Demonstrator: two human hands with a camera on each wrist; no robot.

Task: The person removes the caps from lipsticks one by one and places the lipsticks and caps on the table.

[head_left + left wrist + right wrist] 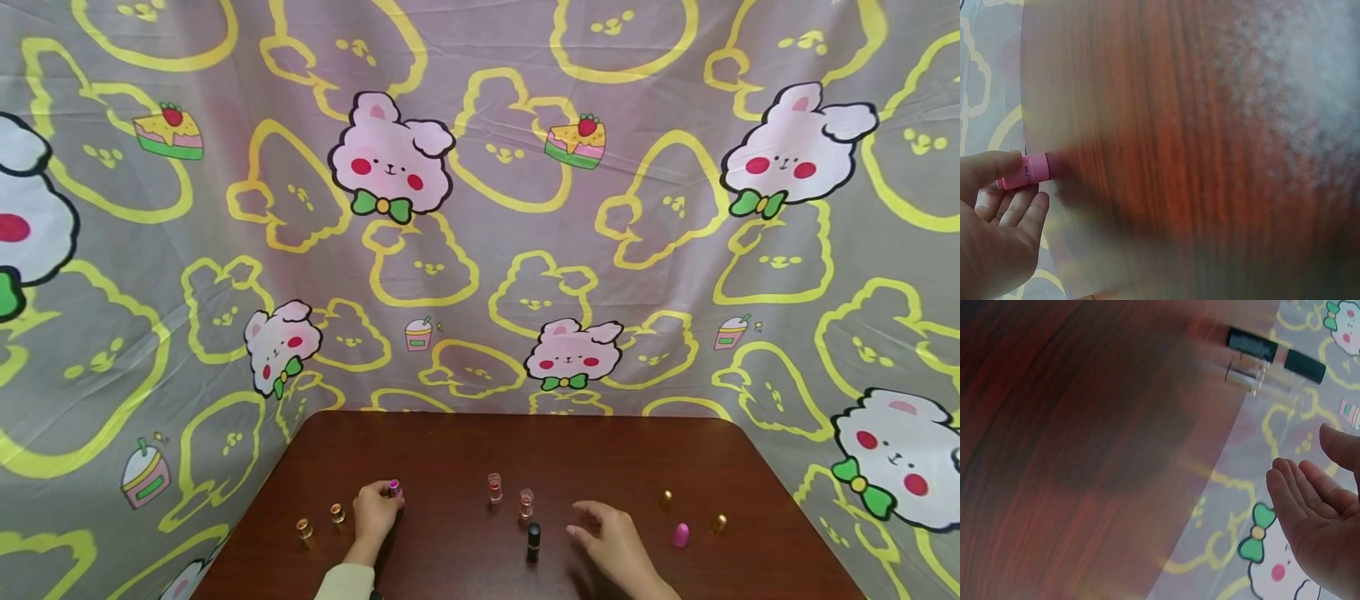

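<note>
A left hand (377,515) pinches a pink tube (1034,170), fingers closed to its width, at the tabletop (450,550); a light, plumb hold should prevent toppling. Gold tubes (337,515) stand left of the grip; well right, the right hand (617,537) hovers empty, fingers extended.

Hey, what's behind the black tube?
Behind the black tube, farther back and to the left, stand two clear tubes. The bit of table directly behind it is covered, so I can't tell what's there.

Pink tube (1032,169) — smooth plastic; table (450,554) — glossy wood.
</note>
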